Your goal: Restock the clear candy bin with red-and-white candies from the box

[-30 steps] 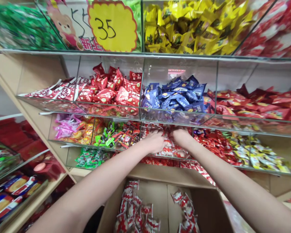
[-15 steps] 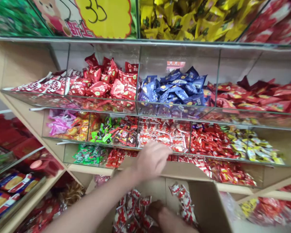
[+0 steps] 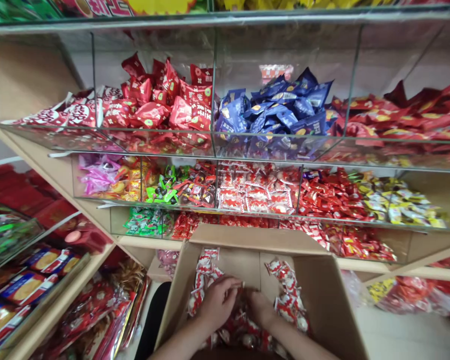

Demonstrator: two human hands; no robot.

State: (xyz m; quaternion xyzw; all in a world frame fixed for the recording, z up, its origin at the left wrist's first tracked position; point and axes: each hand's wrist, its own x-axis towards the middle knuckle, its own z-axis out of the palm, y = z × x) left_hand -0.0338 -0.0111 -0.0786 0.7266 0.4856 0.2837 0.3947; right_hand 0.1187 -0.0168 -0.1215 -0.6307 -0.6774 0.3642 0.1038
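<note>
Both of my hands are down inside an open cardboard box [image 3: 326, 295] at the bottom middle. My left hand [image 3: 215, 300] and my right hand [image 3: 260, 307] have their fingers curled into the heap of small red-and-white candy packets [image 3: 285, 285] lying in the box. The two hands sit close together, almost touching. Above the box, a clear bin [image 3: 257, 192] on the shelf holds the same red-and-white packets.
Clear-fronted bins line the shelves: red packets [image 3: 165, 107], blue packets [image 3: 281, 107], pink and green sweets [image 3: 127, 182], red and yellow ones [image 3: 375, 200]. A side rack [image 3: 30, 270] with more packets stands at the left.
Both hands left the shelf bin of red-and-white packets and dropped into the cardboard box. The view has tilted downward, so the yellow price sign is almost out of sight.
</note>
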